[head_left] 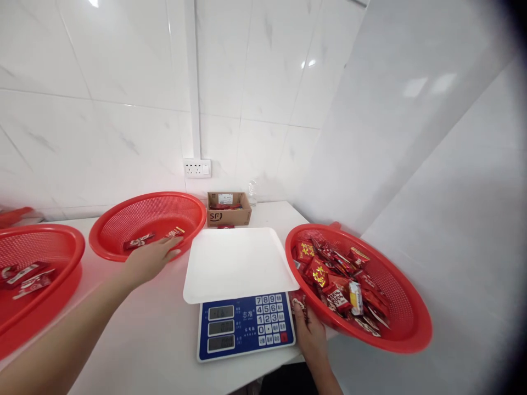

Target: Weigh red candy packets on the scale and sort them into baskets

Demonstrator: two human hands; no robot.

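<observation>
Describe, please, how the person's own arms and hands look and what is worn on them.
The left hand and right hand are ungloved. No sleeve, watch or bracelet shows on the left forearm or on the short visible part of the right forearm. I see no clear markings.

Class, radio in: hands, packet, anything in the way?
Left hand open over rim of middle basket. Right hand holding red packet beside scale. Right basket may crowd right hand.

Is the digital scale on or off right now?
On: the digital scale shows dark digits in its three display windows, though the exact readings are too blurred to tell.
</observation>
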